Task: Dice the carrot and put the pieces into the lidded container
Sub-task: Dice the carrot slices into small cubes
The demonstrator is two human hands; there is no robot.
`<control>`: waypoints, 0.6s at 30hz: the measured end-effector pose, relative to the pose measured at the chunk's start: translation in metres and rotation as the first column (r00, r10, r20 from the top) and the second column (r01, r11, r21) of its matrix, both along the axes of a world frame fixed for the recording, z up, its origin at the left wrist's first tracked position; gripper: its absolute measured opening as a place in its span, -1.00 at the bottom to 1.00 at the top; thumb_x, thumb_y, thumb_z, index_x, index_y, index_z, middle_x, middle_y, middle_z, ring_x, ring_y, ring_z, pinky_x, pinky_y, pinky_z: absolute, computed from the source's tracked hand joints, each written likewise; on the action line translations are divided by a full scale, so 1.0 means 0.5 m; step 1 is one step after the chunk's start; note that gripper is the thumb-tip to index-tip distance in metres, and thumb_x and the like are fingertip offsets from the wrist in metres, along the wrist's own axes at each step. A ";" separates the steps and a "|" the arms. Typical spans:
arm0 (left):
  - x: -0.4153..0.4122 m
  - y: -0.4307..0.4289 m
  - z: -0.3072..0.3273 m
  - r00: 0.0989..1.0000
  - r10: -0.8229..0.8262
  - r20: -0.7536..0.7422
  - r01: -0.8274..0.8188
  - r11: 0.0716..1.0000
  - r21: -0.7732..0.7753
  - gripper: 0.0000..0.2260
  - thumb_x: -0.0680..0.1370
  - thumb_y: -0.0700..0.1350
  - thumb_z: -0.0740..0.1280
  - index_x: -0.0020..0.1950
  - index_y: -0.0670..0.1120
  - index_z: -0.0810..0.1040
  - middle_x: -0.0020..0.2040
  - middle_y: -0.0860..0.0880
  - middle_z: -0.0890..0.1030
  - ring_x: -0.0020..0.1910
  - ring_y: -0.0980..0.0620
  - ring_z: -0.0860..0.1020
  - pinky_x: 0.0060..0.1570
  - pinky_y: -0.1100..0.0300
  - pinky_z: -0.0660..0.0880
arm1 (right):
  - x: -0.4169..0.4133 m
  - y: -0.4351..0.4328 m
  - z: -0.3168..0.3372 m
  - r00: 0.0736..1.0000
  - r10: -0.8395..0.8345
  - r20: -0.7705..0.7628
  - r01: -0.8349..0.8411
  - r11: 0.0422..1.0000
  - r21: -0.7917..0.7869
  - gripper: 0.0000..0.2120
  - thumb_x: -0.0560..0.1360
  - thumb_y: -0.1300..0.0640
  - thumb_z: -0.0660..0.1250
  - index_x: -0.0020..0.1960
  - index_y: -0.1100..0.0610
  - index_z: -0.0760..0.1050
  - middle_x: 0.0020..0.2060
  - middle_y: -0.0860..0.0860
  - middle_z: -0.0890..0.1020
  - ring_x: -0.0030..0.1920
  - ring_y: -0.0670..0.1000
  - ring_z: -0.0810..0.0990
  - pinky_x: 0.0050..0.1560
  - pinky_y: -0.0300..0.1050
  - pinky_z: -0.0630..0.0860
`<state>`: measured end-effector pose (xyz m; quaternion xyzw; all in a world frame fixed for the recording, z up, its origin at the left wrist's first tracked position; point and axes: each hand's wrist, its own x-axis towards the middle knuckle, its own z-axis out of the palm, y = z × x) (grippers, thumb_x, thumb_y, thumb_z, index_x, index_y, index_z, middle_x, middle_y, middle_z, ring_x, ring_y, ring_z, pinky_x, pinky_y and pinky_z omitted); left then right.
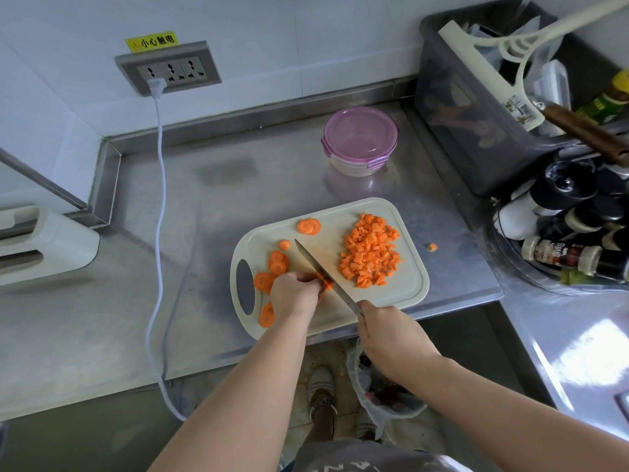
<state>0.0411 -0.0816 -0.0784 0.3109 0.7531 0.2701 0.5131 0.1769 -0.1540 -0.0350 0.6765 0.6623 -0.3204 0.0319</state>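
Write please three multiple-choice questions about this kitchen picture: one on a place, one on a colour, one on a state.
1. Where does the diced carrot lie?
A. on the right part of the cutting board
B. next to the wall socket
C. in a bowl

2. What colour is the lid of the container?
A. green
B. purple
C. yellow

3. What is the right hand doing?
A. lying flat on the counter
B. gripping the knife
C. lifting a bottle

Answers:
1 A: the orange cubes are heaped on the board's right half.
2 B: the lid is translucent purple, with purple clips at its rim.
3 B: its fingers curl round the handle, and the blade slants across the board.
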 end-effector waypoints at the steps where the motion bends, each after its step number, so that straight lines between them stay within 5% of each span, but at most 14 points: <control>1: 0.000 0.000 0.001 1.000 -0.001 0.000 0.001 1.000 0.003 -0.82 0.41 -0.19 0.47 -0.34 0.01 0.57 -0.26 -0.08 0.66 -0.10 -0.16 0.65 0.06 -0.07 0.58 | 0.000 0.000 -0.001 1.000 0.001 -0.002 -0.001 1.000 -0.002 -0.80 0.60 0.16 0.07 0.18 0.10 0.38 -0.15 0.10 0.60 -0.19 0.16 0.60 -0.18 0.10 0.59; 18: 0.000 0.001 0.001 0.999 -0.001 -0.040 0.000 1.000 -0.007 -0.86 0.44 -0.20 0.43 -0.29 -0.01 0.56 -0.20 -0.11 0.67 -0.14 -0.12 0.65 0.01 -0.04 0.59 | -0.015 0.006 0.001 0.994 0.048 0.101 -0.037 0.994 -0.102 -0.76 0.63 0.17 -0.01 0.22 0.17 0.33 0.05 0.13 0.56 0.04 0.17 0.57 -0.09 -0.02 0.44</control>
